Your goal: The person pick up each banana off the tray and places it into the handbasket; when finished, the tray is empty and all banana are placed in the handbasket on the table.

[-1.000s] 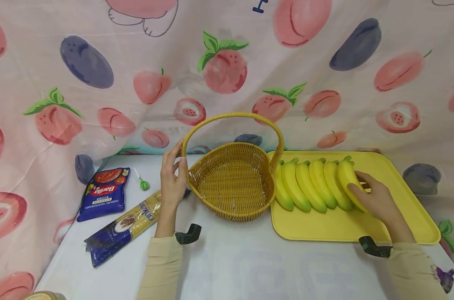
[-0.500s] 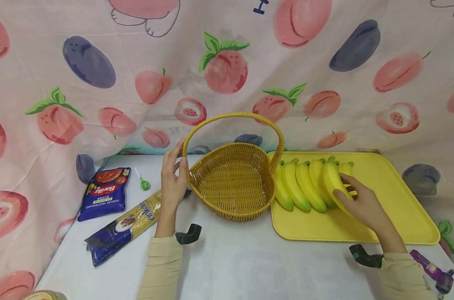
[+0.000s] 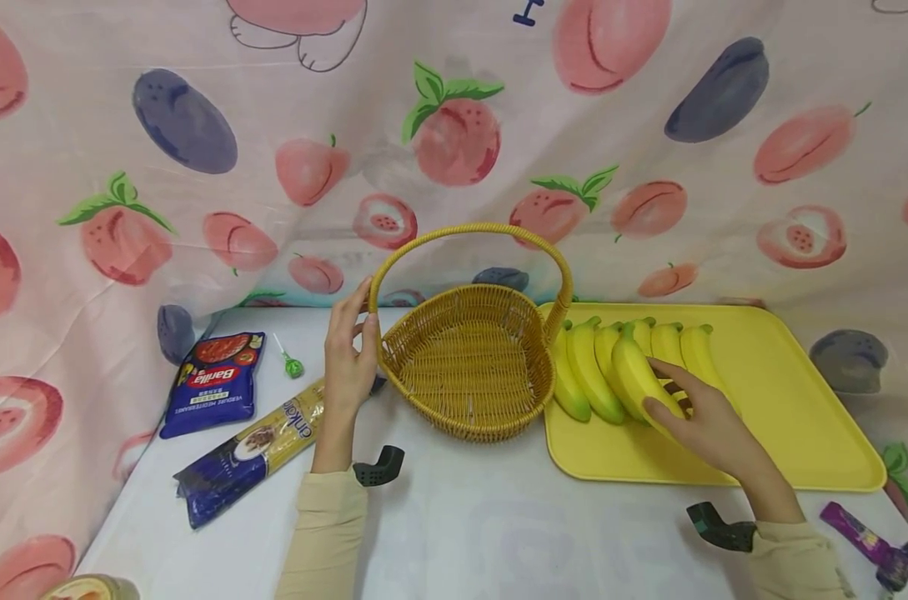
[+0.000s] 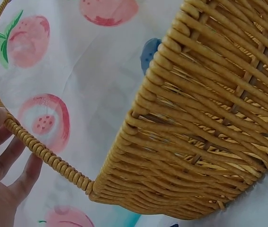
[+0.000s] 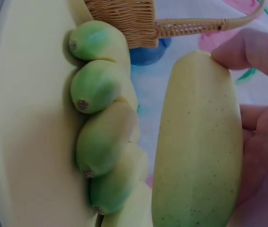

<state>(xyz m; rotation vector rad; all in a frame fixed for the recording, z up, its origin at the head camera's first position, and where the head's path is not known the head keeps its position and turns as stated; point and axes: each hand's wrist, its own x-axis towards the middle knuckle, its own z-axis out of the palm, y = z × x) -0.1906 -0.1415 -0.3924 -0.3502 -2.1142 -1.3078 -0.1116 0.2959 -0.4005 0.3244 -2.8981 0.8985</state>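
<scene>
With thumb and fingers my left hand (image 3: 348, 354) grips the left side of the handle of a brown wicker basket (image 3: 469, 425). In the left wrist view the thumb and fingers sit on either side of the wrapped handle (image 4: 53, 161). My right hand (image 3: 704, 417) holds a banana (image 3: 637, 371) above a row of other bananas (image 3: 589, 367) on a yellow tray (image 3: 814, 433). The right wrist view shows the held banana (image 5: 198, 142) pinched by the thumb, raised clear of the green-tipped row (image 5: 101, 137). Inside the basket only its woven floor shows.
Left of the basket lie a blue Barilla pouch (image 3: 213, 383), a green lollipop (image 3: 293, 367) and a long pasta packet (image 3: 251, 450). A purple wrapped item (image 3: 866, 542) lies at the right edge, a jar (image 3: 89, 588) at the bottom left. A fruit-print cloth hangs behind.
My right hand has lifted the banana from the row's right end and carried it left over the others. My left hand stays on the basket handle.
</scene>
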